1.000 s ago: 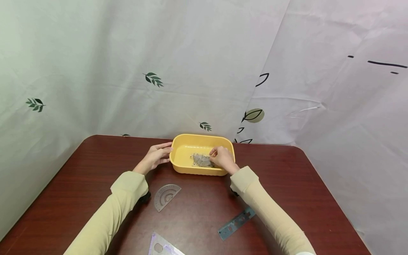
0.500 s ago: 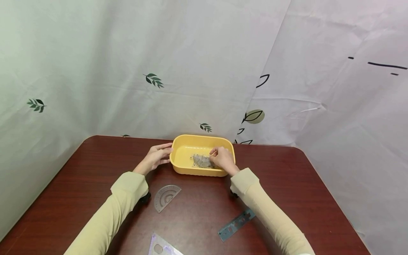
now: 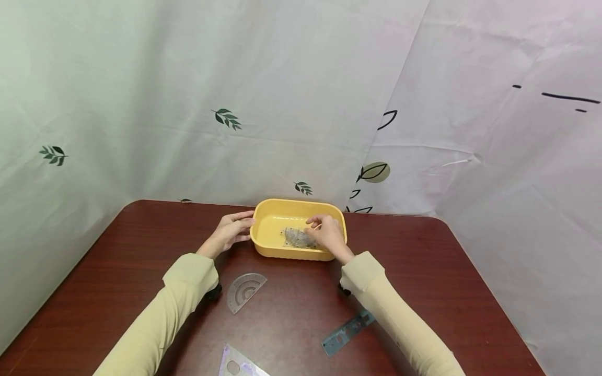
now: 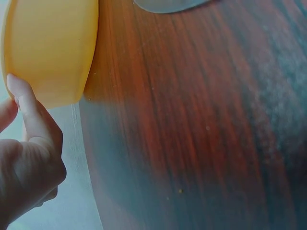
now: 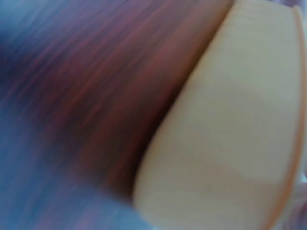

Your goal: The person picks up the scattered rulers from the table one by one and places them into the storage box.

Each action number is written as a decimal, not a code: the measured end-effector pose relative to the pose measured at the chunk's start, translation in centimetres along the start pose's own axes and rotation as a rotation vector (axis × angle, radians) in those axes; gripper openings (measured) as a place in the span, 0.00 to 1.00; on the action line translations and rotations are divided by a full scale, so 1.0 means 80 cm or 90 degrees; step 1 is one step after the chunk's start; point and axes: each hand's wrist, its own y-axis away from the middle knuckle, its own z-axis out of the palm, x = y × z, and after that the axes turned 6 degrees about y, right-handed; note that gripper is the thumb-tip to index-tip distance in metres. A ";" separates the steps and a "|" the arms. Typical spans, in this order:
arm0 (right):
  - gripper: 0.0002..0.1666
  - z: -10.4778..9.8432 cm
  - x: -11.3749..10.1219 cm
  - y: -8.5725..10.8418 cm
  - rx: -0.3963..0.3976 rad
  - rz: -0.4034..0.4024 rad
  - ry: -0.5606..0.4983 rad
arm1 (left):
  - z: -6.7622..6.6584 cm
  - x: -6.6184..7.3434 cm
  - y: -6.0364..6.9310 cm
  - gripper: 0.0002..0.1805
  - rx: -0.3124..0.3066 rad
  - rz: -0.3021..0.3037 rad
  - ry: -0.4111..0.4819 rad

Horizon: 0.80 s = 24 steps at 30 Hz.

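A yellow plastic basin (image 3: pixel 270 251) stands at the table's back edge. Inside lies a small heap of clear, thin pieces (image 3: pixel 296 237) with dark dots; one has a curved edge, and their exact kind is too small to tell. My left hand (image 3: pixel 228 232) touches the basin's left end, its fingers fairly straight at the rim; the left wrist view shows a fingertip on the yellow wall (image 4: pixel 53 48). Over the heap, inside the basin, is my right hand (image 3: pixel 326 233), thumb and forefinger apart. The right wrist view shows only the basin's outer side (image 5: pixel 225 124), blurred.
On the brown table (image 3: pixel 291 292) a clear protractor (image 3: pixel 244 290) lies in front of my left hand. A bluish stencil ruler (image 3: pixel 345 331) lies partly under my right forearm. A clear set square with purple marks (image 3: pixel 240 363) is cut off by the front frame edge. A pale curtain (image 3: pixel 282 104) hangs behind.
My right hand's thumb and fingers have spread apart, and the hand has shifted slightly left over the heap. The left hand and the basin stay in place.
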 end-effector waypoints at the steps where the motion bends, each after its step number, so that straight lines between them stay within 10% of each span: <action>1: 0.10 -0.001 -0.002 0.001 -0.008 0.001 -0.007 | 0.000 0.000 0.000 0.30 -0.001 0.000 0.001; 24: 0.18 -0.011 -0.070 0.051 -0.123 -0.086 -0.126 | -0.001 0.000 0.000 0.30 -0.009 0.005 0.009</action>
